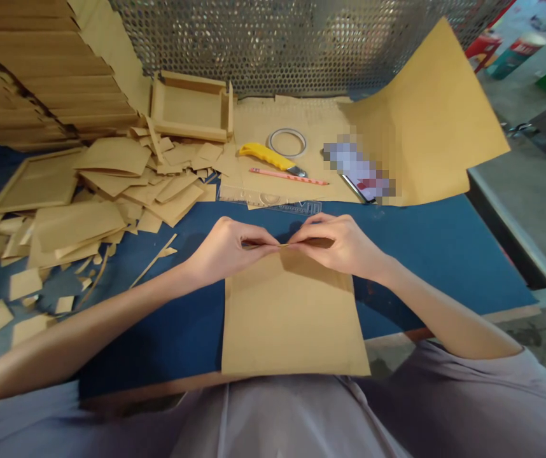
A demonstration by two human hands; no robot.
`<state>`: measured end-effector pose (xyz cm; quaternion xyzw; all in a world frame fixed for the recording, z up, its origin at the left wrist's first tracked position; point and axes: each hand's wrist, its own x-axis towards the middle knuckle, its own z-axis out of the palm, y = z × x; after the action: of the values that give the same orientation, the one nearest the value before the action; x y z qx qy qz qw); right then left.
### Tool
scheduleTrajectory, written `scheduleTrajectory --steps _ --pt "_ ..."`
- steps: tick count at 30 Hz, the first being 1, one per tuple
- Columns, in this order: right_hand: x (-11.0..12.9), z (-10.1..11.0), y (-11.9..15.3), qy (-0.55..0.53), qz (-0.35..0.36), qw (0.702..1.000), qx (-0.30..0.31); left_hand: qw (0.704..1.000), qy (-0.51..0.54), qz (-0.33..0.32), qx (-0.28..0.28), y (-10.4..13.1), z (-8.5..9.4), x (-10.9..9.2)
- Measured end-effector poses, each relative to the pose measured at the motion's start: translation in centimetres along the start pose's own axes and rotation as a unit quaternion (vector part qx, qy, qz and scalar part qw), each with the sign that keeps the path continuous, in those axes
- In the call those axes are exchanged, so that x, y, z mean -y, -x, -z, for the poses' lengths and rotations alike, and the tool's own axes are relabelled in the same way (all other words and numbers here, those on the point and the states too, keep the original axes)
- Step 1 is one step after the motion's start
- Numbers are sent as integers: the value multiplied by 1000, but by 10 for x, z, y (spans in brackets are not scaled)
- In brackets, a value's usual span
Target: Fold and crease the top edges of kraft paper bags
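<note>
A sheet of brown kraft paper lies in front of me, its near edge reaching the table's front edge. Both hands meet at the middle of its far edge. My left hand pinches that edge between thumb and fingers. Close beside it, my right hand pinches the same edge, fingertips almost touching the left ones. The edge looks raised or folded where they grip it; the rest of it is partly hidden by the hands. Just beyond the hands lies a clear plastic ruler.
Beyond the ruler are a pink pencil, a yellow utility knife, a tape roll and a phone. Paper scraps and a shallow cardboard tray lie left, before stacked cardboard. A large curved sheet stands right.
</note>
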<state>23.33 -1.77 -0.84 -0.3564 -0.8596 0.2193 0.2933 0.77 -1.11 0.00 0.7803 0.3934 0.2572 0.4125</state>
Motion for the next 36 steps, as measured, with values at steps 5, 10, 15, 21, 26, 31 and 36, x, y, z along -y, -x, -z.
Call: scheduleTrajectory --steps 5,10,15,21,26,31,36 --pt "-7 4 1 0 -10 1000 -16 998 -6 42 -40 6 11 11" --pt "-16 5 2 -12 -7 1000 -14 996 12 64 -64 15 20 20" --pt "-19 3 4 -14 -21 1000 -14 997 -18 21 -71 19 19 21" --pt "-18 4 4 -30 -33 999 -9 996 -25 3 -91 19 16 23" --pt "-12 9 0 -90 -106 990 29 996 22 42 -74 18 16 19" --pt "-8 10 -1 -137 -155 977 49 995 67 63 -38 16 15 16" --pt "-8 9 -3 -150 -186 969 62 993 78 83 -22 14 14 21"
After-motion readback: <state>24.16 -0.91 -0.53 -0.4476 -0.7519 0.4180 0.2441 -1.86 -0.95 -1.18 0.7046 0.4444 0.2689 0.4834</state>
